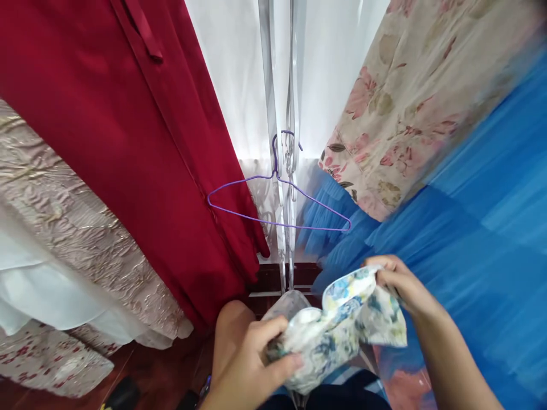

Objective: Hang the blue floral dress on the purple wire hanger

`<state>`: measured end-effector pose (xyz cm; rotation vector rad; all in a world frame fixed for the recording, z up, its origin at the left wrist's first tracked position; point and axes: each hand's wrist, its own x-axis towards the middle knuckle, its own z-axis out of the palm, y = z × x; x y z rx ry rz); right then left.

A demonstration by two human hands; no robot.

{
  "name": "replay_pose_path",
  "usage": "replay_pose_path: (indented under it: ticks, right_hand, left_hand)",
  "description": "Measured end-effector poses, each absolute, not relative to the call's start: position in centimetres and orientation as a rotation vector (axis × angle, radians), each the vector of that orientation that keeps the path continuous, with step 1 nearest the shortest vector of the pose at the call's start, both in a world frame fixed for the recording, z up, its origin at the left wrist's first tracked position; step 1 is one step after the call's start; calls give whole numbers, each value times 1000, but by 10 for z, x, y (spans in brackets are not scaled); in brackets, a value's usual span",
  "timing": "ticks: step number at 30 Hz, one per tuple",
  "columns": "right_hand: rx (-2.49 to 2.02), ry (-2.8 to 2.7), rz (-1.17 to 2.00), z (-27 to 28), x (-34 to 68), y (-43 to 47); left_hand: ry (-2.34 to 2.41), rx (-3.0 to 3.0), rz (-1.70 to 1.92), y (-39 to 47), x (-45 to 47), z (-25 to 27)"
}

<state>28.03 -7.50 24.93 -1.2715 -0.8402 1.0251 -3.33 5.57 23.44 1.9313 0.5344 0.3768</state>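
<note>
Between my two hands is a white garment with blue and yellow flowers [329, 341], held low in front of my lap. My left hand [267, 361] grips its left part between thumb and fingers. At its upper right corner, my right hand [395, 279] pinches the edge. The garment looks like a small top with curved edges, but its exact kind is unclear. Beyond it, a purple hanger [277, 225] hangs with nothing on it, its hook [287, 132] near the white straps [280, 102].
On the left hang a red garment [141, 148] and a textured pale pink one [81, 216]. White cloth [231, 62] is at the back. To the right are a pink floral cloth [397, 114] and blue tulle [470, 228]. Reddish-brown floor [162, 370] shows below.
</note>
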Motion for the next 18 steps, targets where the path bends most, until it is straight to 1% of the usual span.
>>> replay_pose_path:
  ticks: [5,6,8,11,14,18]
  right_hand:
    - [-1227,-1120,544,284,328,-15]
    - [-1204,-1153,476,290,336,-2]
    - [-1173,-1235,451,305,345,21]
    - [-1195,-1337,569,329,343,49]
    - [-1262,-1385,729,348,330,71]
    - [-1292,-1339,1037,353,313,89]
  left_hand:
    - [449,1922,381,6,4,263]
    - [441,1900,395,2,12,266]
    - [425,1840,435,1,21,268]
    - [428,1673,512,10,21,266]
    - [502,1467,668,19,12,263]
    - [544,1301,793,24,1,263]
